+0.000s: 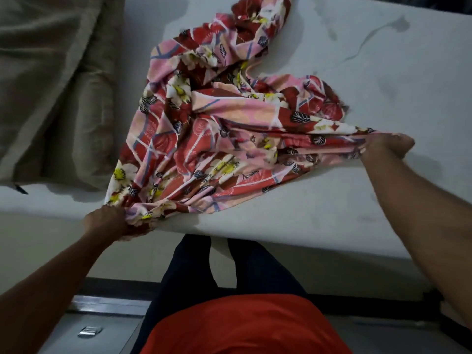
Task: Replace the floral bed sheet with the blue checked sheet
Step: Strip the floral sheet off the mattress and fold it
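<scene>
At the left end of the bed a beige blanket (51, 85) lies heaped in soft folds on the mattress (370, 72), near the floral sheet but, as far as can be seen, not touching it. Below it, under the bed's near edge, a small metal handle (89, 331) sits on a grey panel.

The left hand (106, 222) is at the near edge of the mattress, its fingers (116, 232) curled tightly round a bunched corner of the floral sheet (217, 139). From there the gathered hem is pulled taut to the right, rising slightly away from the near edge, so that the sheet's stretched side runs roughly along the length of the bed. The rest of the cloth, red and pink with white and yellow flowers, fans out from that line and narrows into a crumpled tail pointing toward the far edge, where it leaves the view at the top. The sheet is off the mattress corners and rests loose on the bare white surface.

In the middle, below the near edge, stand the person's legs in dark trousers (191, 272), with a red shirt (229, 325) nearest the camera.

Further right, the right hand (387, 146) is over the mattress, its fingers clenched on the other gathered end of the sheet. Beyond it the mattress lies uncovered, marked with faint grey stains toward the right far corner.
</scene>
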Available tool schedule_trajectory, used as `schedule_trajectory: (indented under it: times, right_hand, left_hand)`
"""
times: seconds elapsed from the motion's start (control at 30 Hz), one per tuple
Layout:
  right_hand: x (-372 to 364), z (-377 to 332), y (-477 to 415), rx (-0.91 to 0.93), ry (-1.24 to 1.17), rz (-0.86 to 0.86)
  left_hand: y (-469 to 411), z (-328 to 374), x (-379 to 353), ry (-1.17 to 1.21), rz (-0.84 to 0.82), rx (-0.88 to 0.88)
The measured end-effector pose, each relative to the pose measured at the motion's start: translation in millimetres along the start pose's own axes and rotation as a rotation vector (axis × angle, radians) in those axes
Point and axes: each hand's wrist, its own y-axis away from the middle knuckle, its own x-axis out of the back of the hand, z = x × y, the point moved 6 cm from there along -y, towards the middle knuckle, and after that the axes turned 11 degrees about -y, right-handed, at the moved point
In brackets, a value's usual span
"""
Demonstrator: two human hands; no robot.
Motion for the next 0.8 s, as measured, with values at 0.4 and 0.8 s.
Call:
schedule_trajectory:
  times: [0.4, 0.8]
  right_hand:
    - [-28.5, 103.1, 103.0, 0.165, 0.430, -0.597]
    - [-34.2, 93.1, -4.9, 0.101, 0.448, -0.346]
  left_hand:
    - [16.7, 96.2, 76.3, 0.182, 0.342, -0.108]
    - [18.8, 225.9, 184.5, 0.528, 0.558, -0.290]
